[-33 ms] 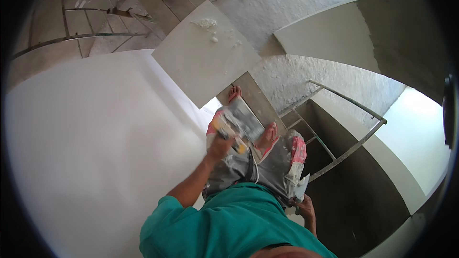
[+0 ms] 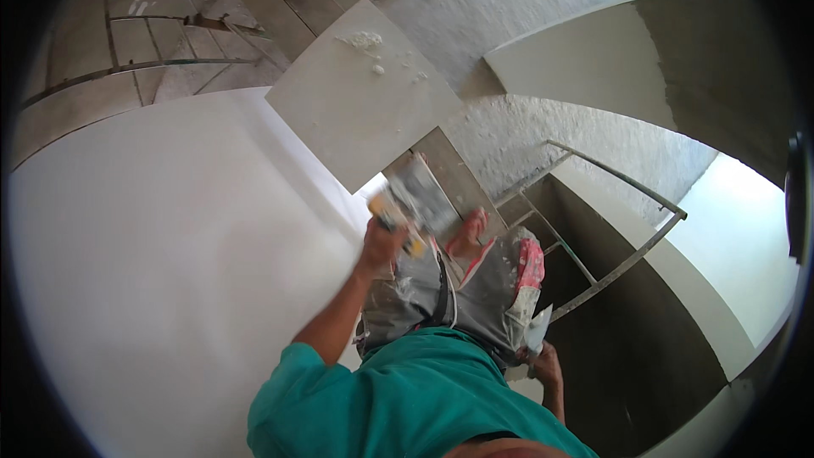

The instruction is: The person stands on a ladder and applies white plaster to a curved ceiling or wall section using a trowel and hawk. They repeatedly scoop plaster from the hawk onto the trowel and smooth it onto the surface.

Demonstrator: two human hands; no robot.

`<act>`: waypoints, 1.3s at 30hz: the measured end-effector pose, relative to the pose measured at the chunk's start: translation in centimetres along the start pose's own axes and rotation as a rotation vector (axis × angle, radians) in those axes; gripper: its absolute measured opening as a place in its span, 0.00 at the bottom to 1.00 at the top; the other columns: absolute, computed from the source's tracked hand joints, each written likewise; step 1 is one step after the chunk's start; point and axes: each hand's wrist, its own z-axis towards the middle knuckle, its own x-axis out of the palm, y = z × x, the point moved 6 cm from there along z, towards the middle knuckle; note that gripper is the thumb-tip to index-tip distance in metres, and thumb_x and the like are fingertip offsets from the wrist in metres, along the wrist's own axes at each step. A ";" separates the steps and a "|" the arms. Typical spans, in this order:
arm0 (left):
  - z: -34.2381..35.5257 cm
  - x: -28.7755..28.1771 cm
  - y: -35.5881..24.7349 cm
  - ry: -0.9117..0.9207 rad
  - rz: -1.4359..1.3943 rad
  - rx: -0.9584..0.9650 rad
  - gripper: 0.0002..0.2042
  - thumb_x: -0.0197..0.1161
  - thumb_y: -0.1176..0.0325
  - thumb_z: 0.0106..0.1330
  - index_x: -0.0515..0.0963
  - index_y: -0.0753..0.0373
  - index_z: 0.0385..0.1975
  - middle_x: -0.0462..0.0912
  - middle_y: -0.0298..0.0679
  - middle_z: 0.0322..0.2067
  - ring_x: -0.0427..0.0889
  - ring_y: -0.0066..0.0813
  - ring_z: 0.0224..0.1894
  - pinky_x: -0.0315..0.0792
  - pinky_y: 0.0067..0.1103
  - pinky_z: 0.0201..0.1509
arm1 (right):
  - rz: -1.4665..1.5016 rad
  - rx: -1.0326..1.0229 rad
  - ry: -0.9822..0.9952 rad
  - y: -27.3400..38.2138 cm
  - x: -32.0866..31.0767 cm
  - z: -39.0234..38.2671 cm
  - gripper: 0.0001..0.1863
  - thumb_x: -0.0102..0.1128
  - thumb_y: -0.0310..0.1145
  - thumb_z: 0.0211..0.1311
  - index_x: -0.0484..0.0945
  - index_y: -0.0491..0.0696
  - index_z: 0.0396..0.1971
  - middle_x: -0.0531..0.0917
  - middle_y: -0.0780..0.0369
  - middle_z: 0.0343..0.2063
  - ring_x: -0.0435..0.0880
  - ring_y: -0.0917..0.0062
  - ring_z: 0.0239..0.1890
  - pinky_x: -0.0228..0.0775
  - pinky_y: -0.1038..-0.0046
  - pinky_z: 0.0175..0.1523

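My left hand (image 2: 383,248) is closed around the yellow-and-black handle of a plastering trowel (image 2: 424,197). Its wide grey blade is blurred and hangs over the bare feet, partly hiding one of them. Down at my right side, my right hand (image 2: 547,363) grips a putty knife (image 2: 538,331), whose pale blade points up beside the trouser leg. Beyond the feet lies a square, pale board (image 2: 356,110) with lumps of white plaster (image 2: 363,41) near its far corner.
I stand on a narrow plank (image 2: 462,178). A smooth white wall (image 2: 170,271) rises close on the left. To the right is a metal scaffold frame (image 2: 627,267) beside a dark grey surface (image 2: 627,365). Another metal frame (image 2: 161,64) stands at the far left above tiled flooring.
My left hand and the trowel have shifted slightly forward and to the left, uncovering more of the trouser leg. My right hand with the putty knife is nearly unmoved.
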 end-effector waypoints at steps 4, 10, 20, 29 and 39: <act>16.2 -7.7 8.1 -0.273 0.232 0.233 0.14 0.56 0.73 0.56 0.74 0.68 0.43 0.80 0.53 0.30 0.80 0.53 0.34 0.73 0.36 0.36 | -0.057 -0.065 -0.163 6.2 -1.4 9.3 0.07 0.59 0.20 0.51 0.77 0.44 0.31 0.81 0.66 0.24 0.79 0.82 0.27 0.71 0.78 0.32; 32.9 -9.9 20.4 -0.278 0.867 -0.023 0.21 0.55 0.77 0.56 0.75 0.53 0.51 0.82 0.44 0.43 0.80 0.45 0.46 0.74 0.37 0.49 | -0.208 -0.400 -0.254 16.4 -0.2 28.8 0.04 0.58 0.22 0.54 0.74 0.42 0.29 0.78 0.66 0.23 0.77 0.83 0.24 0.69 0.79 0.27; 46.4 -0.1 20.7 -0.047 1.241 0.695 0.17 0.48 0.74 0.63 0.78 0.49 0.47 0.80 0.31 0.48 0.73 0.39 0.58 0.58 0.43 0.65 | -0.306 -0.558 -0.205 24.5 6.0 51.0 0.14 0.71 0.35 0.53 0.77 0.43 0.31 0.77 0.68 0.20 0.71 0.87 0.19 0.65 0.81 0.23; 42.8 4.8 27.5 0.108 1.393 0.629 0.18 0.52 0.77 0.58 0.79 0.51 0.45 0.80 0.31 0.47 0.73 0.40 0.57 0.56 0.44 0.64 | -0.270 -0.611 -0.253 24.8 3.4 54.8 0.15 0.72 0.39 0.52 0.77 0.45 0.30 0.75 0.69 0.18 0.70 0.87 0.16 0.64 0.81 0.21; 46.5 -10.5 27.4 -0.282 1.200 0.224 0.20 0.53 0.75 0.55 0.80 0.44 0.45 0.84 0.42 0.35 0.82 0.39 0.40 0.70 0.35 0.46 | -0.340 -0.606 -0.291 24.5 2.0 55.3 0.16 0.71 0.39 0.53 0.77 0.44 0.31 0.75 0.68 0.18 0.70 0.86 0.16 0.64 0.81 0.21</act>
